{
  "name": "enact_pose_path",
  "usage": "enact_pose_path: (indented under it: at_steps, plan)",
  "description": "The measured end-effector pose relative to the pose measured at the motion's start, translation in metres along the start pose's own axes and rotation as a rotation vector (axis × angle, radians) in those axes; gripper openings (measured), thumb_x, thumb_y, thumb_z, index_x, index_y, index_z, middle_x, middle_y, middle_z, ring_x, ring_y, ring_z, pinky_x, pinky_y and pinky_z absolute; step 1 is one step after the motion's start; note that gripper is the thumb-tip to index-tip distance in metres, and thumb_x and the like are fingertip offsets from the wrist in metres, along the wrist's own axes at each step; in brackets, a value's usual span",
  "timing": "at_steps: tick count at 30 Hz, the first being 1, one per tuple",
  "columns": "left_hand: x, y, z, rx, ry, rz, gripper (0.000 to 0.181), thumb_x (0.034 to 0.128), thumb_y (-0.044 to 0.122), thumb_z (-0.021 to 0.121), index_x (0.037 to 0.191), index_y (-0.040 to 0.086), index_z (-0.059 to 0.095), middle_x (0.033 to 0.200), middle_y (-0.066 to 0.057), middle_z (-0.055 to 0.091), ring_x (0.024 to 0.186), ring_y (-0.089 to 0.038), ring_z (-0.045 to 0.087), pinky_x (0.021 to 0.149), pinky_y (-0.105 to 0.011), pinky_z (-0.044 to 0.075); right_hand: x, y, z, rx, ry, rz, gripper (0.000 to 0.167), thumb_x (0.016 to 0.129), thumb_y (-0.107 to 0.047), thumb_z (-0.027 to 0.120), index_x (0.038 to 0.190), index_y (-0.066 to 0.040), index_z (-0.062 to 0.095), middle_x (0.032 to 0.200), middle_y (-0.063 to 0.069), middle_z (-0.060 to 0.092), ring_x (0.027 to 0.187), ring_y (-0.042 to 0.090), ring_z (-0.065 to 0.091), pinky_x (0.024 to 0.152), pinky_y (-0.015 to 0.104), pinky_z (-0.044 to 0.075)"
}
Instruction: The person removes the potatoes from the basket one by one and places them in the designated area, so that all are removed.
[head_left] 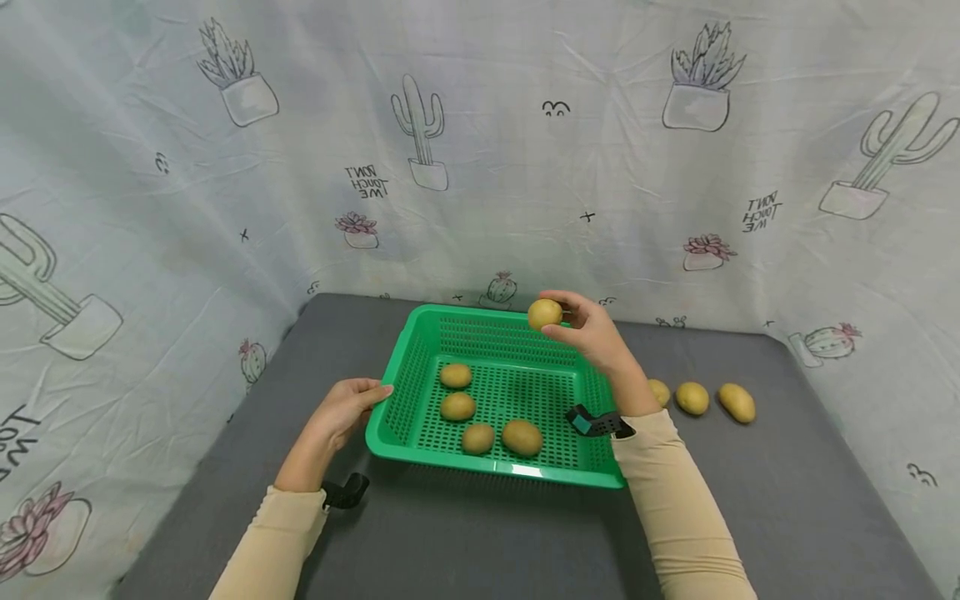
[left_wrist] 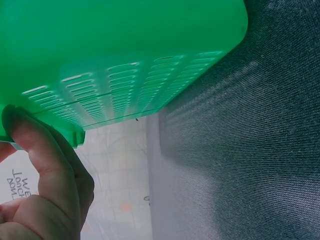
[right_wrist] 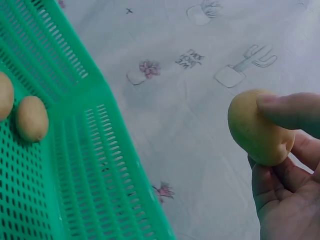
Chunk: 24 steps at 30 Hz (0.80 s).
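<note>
My right hand [head_left: 592,333] pinches a potato [head_left: 545,314] above the far right part of the green basket [head_left: 495,467]. In the right wrist view the thumb and fingers of my right hand [right_wrist: 292,175] hold the potato [right_wrist: 257,127] beside the basket's rim [right_wrist: 117,110]. My left hand [head_left: 341,417] grips the basket's left rim, thumb on top. The left wrist view shows the fingers of my left hand [left_wrist: 50,185] curled at the edge of the basket [left_wrist: 125,35]. Inside the basket lie several potatoes [head_left: 522,437], two toward the left and two near the front wall.
To the right of the basket, three potatoes [head_left: 692,398] lie on the grey table [head_left: 780,492], one partly hidden by my right arm. A pale curtain [head_left: 510,150] printed with potted plants hangs behind and at the sides of the table.
</note>
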<state>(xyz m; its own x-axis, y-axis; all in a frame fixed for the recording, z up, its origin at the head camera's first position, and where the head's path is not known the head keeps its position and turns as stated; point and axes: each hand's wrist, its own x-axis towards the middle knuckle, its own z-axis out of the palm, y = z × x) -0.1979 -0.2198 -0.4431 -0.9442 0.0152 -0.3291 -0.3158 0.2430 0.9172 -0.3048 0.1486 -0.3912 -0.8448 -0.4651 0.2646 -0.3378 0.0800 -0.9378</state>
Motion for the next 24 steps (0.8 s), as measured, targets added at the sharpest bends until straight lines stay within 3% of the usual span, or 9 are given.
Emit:
enact_pose_path:
  at_steps: [5, 11, 24]
  plan:
    - [-0.001, 0.001, -0.002, -0.001, 0.002, 0.003, 0.051, 0.0984, 0.026, 0.053, 0.134, -0.009, 0.044, 0.069, 0.005, 0.055, 0.054, -0.004, 0.046, 0.057, -0.025, 0.044, -0.006, -0.006, -0.011, 0.007, 0.032, -0.004, 0.052, 0.089, -0.002, 0.065, 0.136, 0.005, 0.045, 0.119, -0.002, 0.055, 0.100, 0.010, 0.058, 0.077, 0.022, 0.050]
    - [-0.001, 0.001, 0.001, -0.014, 0.011, -0.002, 0.048, 0.0983, 0.023, 0.053, 0.133, -0.008, 0.045, 0.065, 0.006, 0.050, 0.055, -0.006, 0.043, 0.060, -0.025, 0.043, -0.023, -0.007, -0.031, -0.013, 0.096, -0.042, 0.051, 0.089, 0.001, 0.063, 0.136, 0.006, 0.045, 0.116, -0.008, 0.057, 0.098, 0.005, 0.059, 0.078, 0.018, 0.049]
    - [0.000, 0.001, 0.001, -0.006, 0.008, -0.005, 0.051, 0.0980, 0.025, 0.054, 0.134, -0.009, 0.044, 0.073, 0.006, 0.056, 0.059, -0.005, 0.048, 0.064, -0.025, 0.046, -0.070, -0.001, -0.080, 0.015, 0.336, -0.038, 0.048, 0.089, 0.002, 0.063, 0.135, -0.002, 0.051, 0.117, -0.007, 0.058, 0.096, 0.003, 0.059, 0.077, 0.011, 0.048]
